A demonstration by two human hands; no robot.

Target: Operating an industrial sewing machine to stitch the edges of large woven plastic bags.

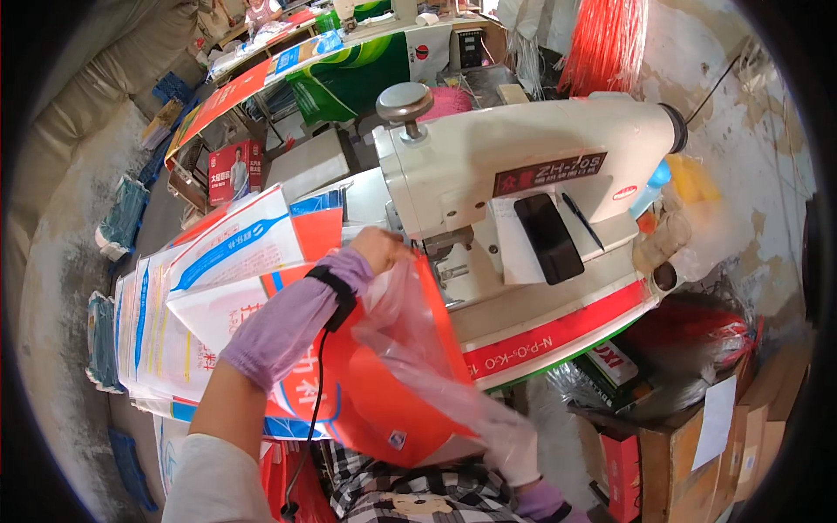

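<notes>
My left hand [384, 250], in a purple sleeve with a black strap and cable at the wrist, is closed on the top edge of an orange and white printed bag [370, 383], close to the needle area of a cream sewing machine [523, 161]. A clear plastic liner [405, 318] comes out along the bag's edge and runs down toward my right hand [513, 449]. That hand is low at the bag's right side, pale and blurred by film or motion, so its fingers cannot be made out. The bag hangs over my checked apron [392, 492].
A stack of white, blue and orange bags [187, 301] lies to the left. On the machine rest a black phone [549, 237], paper and a pen [582, 220]. Cardboard boxes [689, 462] stand at lower right. Red strands [606, 44] hang behind; another person [261, 13] is far back.
</notes>
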